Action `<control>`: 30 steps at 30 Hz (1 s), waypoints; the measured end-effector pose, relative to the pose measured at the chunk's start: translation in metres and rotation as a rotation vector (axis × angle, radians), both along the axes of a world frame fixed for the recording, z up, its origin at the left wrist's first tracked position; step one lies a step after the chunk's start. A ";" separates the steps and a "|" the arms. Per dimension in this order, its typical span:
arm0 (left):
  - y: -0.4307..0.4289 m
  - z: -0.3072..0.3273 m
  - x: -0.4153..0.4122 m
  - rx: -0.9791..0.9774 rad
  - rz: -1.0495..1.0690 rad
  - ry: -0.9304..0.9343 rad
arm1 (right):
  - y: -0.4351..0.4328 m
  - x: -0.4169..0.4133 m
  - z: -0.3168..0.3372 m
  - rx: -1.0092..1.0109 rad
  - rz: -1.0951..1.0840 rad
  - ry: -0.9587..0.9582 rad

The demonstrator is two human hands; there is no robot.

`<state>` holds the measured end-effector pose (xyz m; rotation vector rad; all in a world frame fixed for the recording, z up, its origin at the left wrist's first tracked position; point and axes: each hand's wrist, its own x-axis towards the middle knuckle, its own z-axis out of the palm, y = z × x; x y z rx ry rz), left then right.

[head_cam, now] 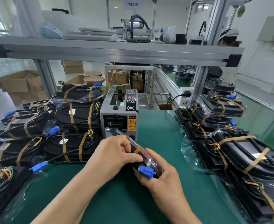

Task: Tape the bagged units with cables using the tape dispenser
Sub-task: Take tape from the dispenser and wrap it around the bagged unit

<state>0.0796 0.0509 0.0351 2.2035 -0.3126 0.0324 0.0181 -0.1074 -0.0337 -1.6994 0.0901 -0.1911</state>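
Bagged unit (146,160) is being held on edge above the bench (117,191), at 6 o'clock from the tape dispenser (119,113), likely so the tape strip (138,149) can be wrapped over. Left hand (115,152) fingers are being clamped on the unit's top edge; right hand (162,175) fingers are being curled under it, bracing the blue connector (146,171). Taped units (71,126) are being stacked at 9 o'clock, clear of the work zone.

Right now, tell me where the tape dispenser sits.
In the head view the tape dispenser stands at centre on the green mat, just beyond the bagged unit held in both hands, with stacks of taped units on its left.
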 end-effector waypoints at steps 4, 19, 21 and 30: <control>0.001 -0.006 0.000 -0.086 -0.034 0.009 | -0.008 -0.001 0.009 -0.019 0.068 0.019; 0.022 -0.012 0.003 -0.349 -0.017 0.280 | 0.004 0.087 0.081 -0.693 0.473 0.154; 0.031 -0.008 0.015 -0.514 0.081 0.365 | 0.003 0.084 0.077 -0.684 0.487 0.144; 0.015 -0.019 0.091 -0.910 0.504 0.552 | -0.017 0.074 0.072 -0.548 0.297 0.188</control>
